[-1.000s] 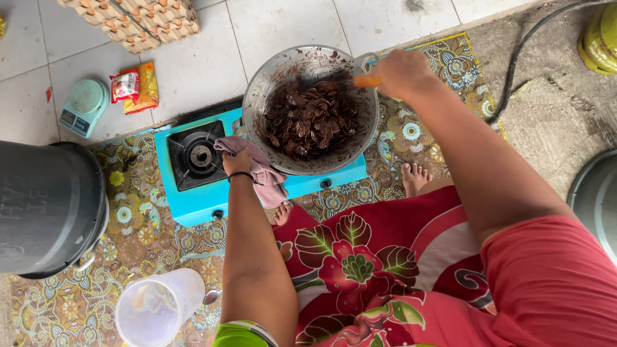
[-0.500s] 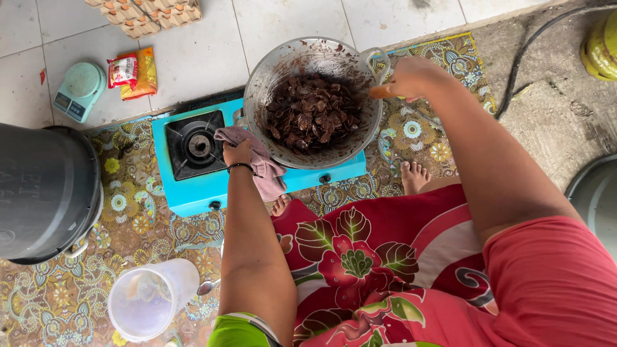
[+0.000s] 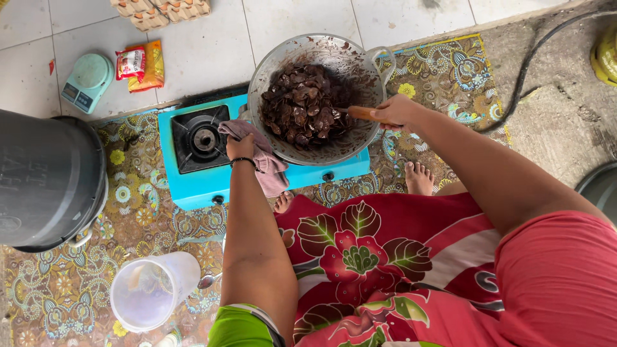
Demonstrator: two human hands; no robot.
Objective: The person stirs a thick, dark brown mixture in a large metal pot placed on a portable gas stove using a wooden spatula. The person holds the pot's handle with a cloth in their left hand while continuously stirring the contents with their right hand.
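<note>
My left hand (image 3: 241, 146) gripping a pink cloth (image 3: 263, 160) at the wok (image 3: 360, 138) rim, wok on the blue stove (image 3: 193, 183), right hand (image 3: 400, 112) closed round a wooden spoon (image 3: 360, 114), dark chips (image 3: 302, 112) inside, grey bin (image 3: 48, 177), plastic jug (image 3: 151, 290), scale (image 3: 87, 80) and snack packet (image 3: 141, 64) nearby, spoon now lower than half a second back.

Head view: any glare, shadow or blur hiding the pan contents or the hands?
Head view: even daylight, no hard shadows; slight sheen on the pan rim; dark pieces sharp; left hand on the cloth and right hand on the wooden handle are crisp.
</note>
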